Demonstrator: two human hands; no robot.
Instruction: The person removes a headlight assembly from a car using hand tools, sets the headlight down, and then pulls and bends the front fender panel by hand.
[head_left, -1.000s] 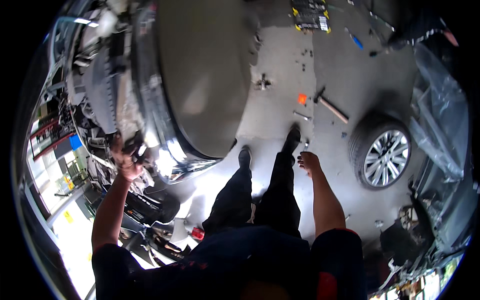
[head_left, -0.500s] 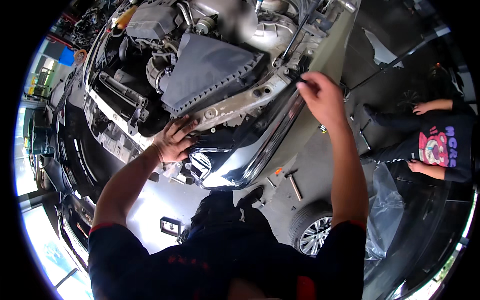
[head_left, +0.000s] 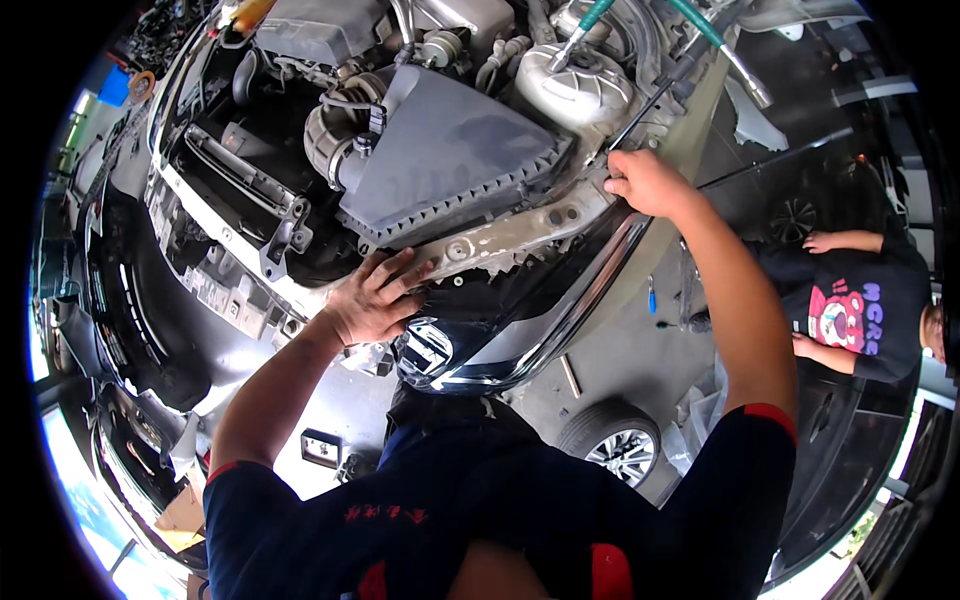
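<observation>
My left hand (head_left: 378, 297) lies with fingers spread over the inner upper edge of a headlight (head_left: 500, 345), next to the pale metal front crossmember (head_left: 500, 240). The headlight sits at the car's front corner, its clear lens toward me. At the outer rear end of the headlight, my right hand (head_left: 645, 184) is closed, thumb and fingers pressed together beside the fender (head_left: 668, 150). Whatever those fingers pinch is hidden. Behind the crossmember is a black air filter housing (head_left: 455, 150).
Two green-handled tools (head_left: 597, 16) rest over the engine bay. A removed bumper (head_left: 150, 330) stands at left. On the floor are a wheel (head_left: 625, 455), a blue-handled screwdriver (head_left: 652, 298) and a small box (head_left: 320, 448). Another person (head_left: 840, 300) is at right, by a dark car.
My view has shifted, bringing more of the engine bay and the green-handled tools into sight. My right hand has settled closer onto the headlight's outer corner. The left hand stays on the headlight edge.
</observation>
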